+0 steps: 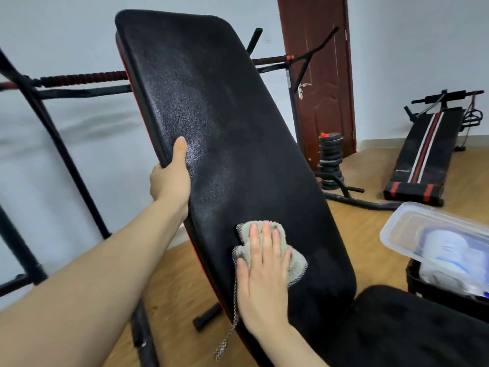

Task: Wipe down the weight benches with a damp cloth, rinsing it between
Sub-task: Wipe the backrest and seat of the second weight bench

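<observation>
Tilted backrest pad [211, 115] of the weight bench: black, leaning back and up through the middle of the view.

Left hand [170, 178]: clamped on the pad's left edge about halfway up. Thumb laid straight up the front face, fingers wrapped out of sight behind. Forearm stretched long from the lower left.

Right hand [262, 282]: flat on the pad's lower part, fingers straight and slightly spread. Pressing a grey cloth [296, 263] against the surface, forearm rising from the bottom edge.

Cloth bunched under the fingers, a mesh-edged strip hanging down near the pad's lower left edge.

Seat pad [397, 327] just below the backrest's lower end.

Right of the backrest, a clear plastic tub [389, 223]. Further right and beyond, a second bench [426, 152] flat on the floor.

Behind the backrest's right edge, a stack of weight plates [329, 160] and a brown door [317, 62].
</observation>
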